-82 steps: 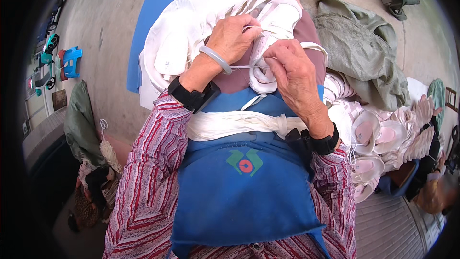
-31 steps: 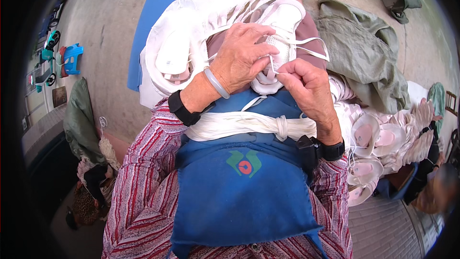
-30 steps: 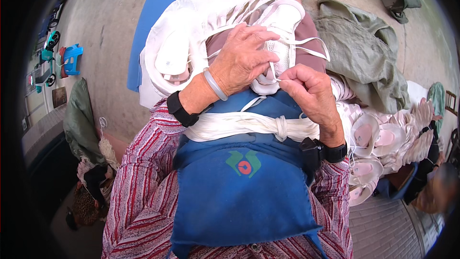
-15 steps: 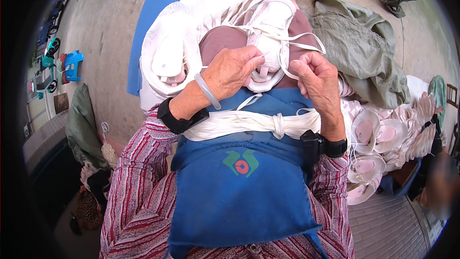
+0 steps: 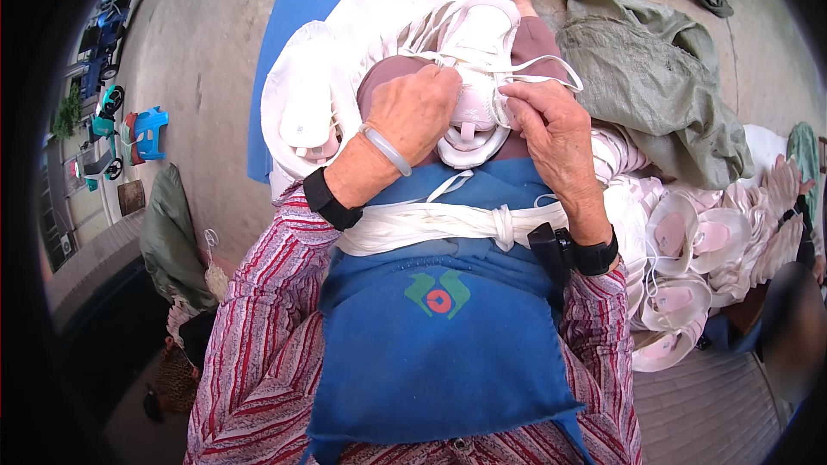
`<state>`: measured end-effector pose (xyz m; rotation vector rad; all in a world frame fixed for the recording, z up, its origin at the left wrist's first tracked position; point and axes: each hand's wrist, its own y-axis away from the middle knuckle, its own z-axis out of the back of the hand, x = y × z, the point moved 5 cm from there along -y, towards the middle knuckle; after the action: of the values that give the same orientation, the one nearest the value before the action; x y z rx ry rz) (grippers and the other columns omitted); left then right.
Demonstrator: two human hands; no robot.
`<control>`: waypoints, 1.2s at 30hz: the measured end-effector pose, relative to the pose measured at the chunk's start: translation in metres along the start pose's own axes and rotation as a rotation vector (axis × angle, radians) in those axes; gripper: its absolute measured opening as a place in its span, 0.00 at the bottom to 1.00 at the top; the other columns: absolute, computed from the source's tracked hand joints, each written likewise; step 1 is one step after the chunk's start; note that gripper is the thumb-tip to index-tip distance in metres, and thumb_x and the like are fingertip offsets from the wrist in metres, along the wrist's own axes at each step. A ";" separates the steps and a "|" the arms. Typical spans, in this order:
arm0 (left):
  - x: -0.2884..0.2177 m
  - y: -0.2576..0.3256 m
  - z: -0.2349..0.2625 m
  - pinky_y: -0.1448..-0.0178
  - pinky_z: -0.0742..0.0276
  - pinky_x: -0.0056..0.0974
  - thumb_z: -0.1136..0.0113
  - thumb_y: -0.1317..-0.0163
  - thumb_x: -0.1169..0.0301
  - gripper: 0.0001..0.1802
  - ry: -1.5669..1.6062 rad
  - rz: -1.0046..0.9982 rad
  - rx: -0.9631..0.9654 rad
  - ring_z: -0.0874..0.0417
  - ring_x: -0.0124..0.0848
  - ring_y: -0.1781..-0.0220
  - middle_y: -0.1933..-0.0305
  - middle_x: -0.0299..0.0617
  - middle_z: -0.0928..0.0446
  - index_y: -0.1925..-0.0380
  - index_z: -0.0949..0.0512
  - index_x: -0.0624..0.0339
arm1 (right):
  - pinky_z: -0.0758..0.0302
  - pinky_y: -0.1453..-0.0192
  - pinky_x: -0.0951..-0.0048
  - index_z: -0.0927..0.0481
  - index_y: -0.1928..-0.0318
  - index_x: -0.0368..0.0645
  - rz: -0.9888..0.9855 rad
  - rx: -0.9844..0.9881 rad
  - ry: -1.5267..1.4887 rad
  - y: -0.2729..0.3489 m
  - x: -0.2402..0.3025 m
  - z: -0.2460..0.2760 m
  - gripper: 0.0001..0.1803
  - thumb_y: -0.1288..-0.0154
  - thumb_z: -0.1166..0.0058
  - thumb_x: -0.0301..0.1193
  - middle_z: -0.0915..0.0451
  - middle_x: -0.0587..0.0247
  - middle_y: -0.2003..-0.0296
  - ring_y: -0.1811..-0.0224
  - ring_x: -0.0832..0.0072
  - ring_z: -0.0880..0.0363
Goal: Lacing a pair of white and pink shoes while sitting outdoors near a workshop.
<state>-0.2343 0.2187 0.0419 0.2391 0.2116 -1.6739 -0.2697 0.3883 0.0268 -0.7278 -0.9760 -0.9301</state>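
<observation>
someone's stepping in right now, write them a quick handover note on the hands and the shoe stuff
Left hand: closed over the white and pale pink shoe upper on the lap, pressing its left side.
Right hand: fingertips pinching the upper's right edge by the white lace.
Things: a heap of similar pale pink uppers lies at the right; white fabric pieces lie on the blue mat at the left.
Done: lace looks threaded across the upper.
Left: the upper is not yet on the heap.
</observation>
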 end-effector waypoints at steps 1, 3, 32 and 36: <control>0.001 0.000 0.001 0.66 0.23 0.45 0.45 0.36 0.68 0.07 -0.027 0.015 0.005 0.19 0.46 0.69 0.71 0.45 0.23 0.69 0.22 0.59 | 0.24 0.58 0.69 0.18 0.58 0.38 0.028 -0.016 0.028 -0.002 0.000 -0.004 0.09 0.38 0.44 0.23 0.20 0.56 0.66 0.64 0.65 0.20; 0.003 -0.001 0.002 0.66 0.23 0.45 0.45 0.37 0.68 0.08 -0.067 0.034 0.026 0.18 0.46 0.69 0.71 0.45 0.23 0.70 0.22 0.59 | 0.24 0.57 0.60 0.19 0.60 0.39 0.147 -0.078 0.123 -0.008 0.005 -0.013 0.07 0.39 0.44 0.25 0.20 0.51 0.65 0.63 0.55 0.20; 0.004 -0.001 -0.009 0.68 0.24 0.44 0.44 0.38 0.70 0.04 0.002 -0.086 -0.093 0.20 0.43 0.69 0.69 0.42 0.27 0.66 0.25 0.57 | 0.25 0.68 0.54 0.25 0.61 0.42 0.082 -0.065 0.389 -0.014 0.004 -0.031 0.08 0.42 0.45 0.25 0.24 0.53 0.68 0.69 0.51 0.21; 0.007 -0.005 -0.012 0.66 0.25 0.45 0.44 0.38 0.70 0.04 0.232 -0.037 -0.148 0.21 0.46 0.66 0.67 0.45 0.27 0.67 0.26 0.59 | 0.24 0.70 0.56 0.24 0.62 0.45 0.094 -0.092 0.467 -0.011 0.004 -0.032 0.06 0.41 0.45 0.28 0.20 0.58 0.72 0.71 0.55 0.19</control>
<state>-0.2396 0.2162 0.0284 0.3191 0.5147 -1.6575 -0.2667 0.3552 0.0192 -0.5901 -0.4866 -1.0086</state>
